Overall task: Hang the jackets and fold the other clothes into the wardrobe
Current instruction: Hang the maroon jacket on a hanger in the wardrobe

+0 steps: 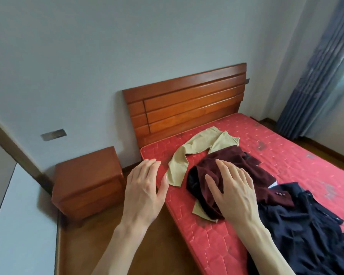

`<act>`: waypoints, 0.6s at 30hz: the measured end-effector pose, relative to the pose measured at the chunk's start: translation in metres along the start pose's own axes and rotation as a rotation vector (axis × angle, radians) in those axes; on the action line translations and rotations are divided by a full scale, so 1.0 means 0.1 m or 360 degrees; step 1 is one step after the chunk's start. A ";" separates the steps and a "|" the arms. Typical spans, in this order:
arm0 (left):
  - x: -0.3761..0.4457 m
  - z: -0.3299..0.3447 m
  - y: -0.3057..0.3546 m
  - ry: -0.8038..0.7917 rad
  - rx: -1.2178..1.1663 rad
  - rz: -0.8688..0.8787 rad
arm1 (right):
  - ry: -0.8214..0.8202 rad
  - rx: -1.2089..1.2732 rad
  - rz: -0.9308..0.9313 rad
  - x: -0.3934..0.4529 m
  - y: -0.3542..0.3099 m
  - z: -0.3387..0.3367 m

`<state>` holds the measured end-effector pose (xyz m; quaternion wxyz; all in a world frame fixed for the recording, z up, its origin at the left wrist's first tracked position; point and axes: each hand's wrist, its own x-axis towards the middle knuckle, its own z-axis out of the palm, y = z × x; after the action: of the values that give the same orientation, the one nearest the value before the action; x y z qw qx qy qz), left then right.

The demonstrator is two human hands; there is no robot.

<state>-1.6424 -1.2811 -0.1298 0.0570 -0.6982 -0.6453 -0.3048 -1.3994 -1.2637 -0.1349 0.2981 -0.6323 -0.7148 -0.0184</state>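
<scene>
Three garments lie on a red mattress (222,251). A dark maroon jacket (252,171) is crumpled in the middle, partly over beige trousers (189,153) that reach toward the headboard. A navy garment (306,225) spreads at the right, nearest me. My right hand (234,187) reaches out over the maroon jacket with straight, spread fingers; whether it touches the cloth is unclear. My left hand (145,189) hovers with fingers straight above the mattress's left edge, just left of the trousers, holding nothing.
A wooden headboard (187,102) stands against the grey wall. A wooden bedside cabinet (87,181) sits left of the bed on the wood floor (99,243). Blue curtains (318,72) hang at the right. A white surface (18,225) fills the lower left.
</scene>
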 end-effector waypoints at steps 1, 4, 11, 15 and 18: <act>0.17 0.05 -0.10 -0.0023 -0.0010 0.0030 | 0.0008 -0.0007 0.0024 0.15 -0.06 0.07; 0.70 0.18 -0.37 -0.0054 -0.0043 0.0110 | 0.0061 -0.0029 0.0071 0.58 -0.22 0.29; 1.62 0.65 -0.81 -0.0163 -0.0118 0.0285 | 0.0131 -0.0143 0.0217 1.21 -0.33 0.69; 1.94 1.05 -0.81 -0.0195 -0.0240 0.0370 | 0.0139 -0.0236 0.0362 1.34 -0.13 0.83; 2.10 1.39 -0.76 -0.0212 -0.0333 0.0417 | 0.0152 -0.0281 0.0467 1.41 0.08 0.96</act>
<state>-1.6685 -1.0211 -0.1613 -0.0198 -0.7971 -0.5159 -0.3133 -1.4337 -1.0970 -0.1536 0.2744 -0.7520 -0.5955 -0.0674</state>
